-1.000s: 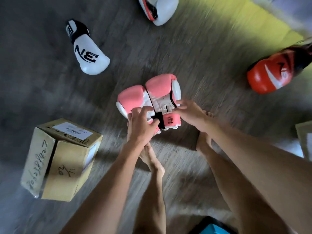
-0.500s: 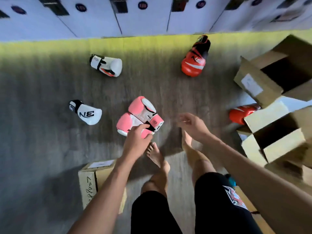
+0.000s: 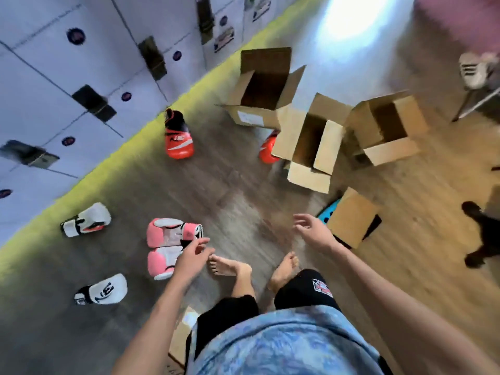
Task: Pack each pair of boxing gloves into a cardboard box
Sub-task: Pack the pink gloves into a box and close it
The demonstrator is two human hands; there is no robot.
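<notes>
The pink pair of boxing gloves [image 3: 165, 246] lies on the wooden floor, strapped together, with the cuffs pointing right. My left hand [image 3: 192, 259] hovers in front of the cuffs with its fingers spread and nothing in it. My right hand [image 3: 313, 231] is held out empty to the right, fingers apart. Three open cardboard boxes stand ahead: a far one [image 3: 244, 116], a middle one [image 3: 308, 177] and a right one [image 3: 389, 154]. Two red gloves lie near them, one in the open [image 3: 178, 139] and one [image 3: 266, 150] half hidden behind the middle box. Two white gloves [image 3: 86, 220] [image 3: 104, 290] lie at the left.
A smaller cardboard box [image 3: 351, 217] sits by my right hand, over a blue object [image 3: 328, 212]. Another box [image 3: 180, 336] stands behind my bare feet. White lockers [image 3: 67, 90] and a yellow-green floor strip [image 3: 108, 169] run along the left. A dark shape [image 3: 484, 239] is at far right.
I have straightened up and turned my view right toward the open boxes. My left hand has let go of the pink gloves, which stay on the floor. My right hand has swung outward.
</notes>
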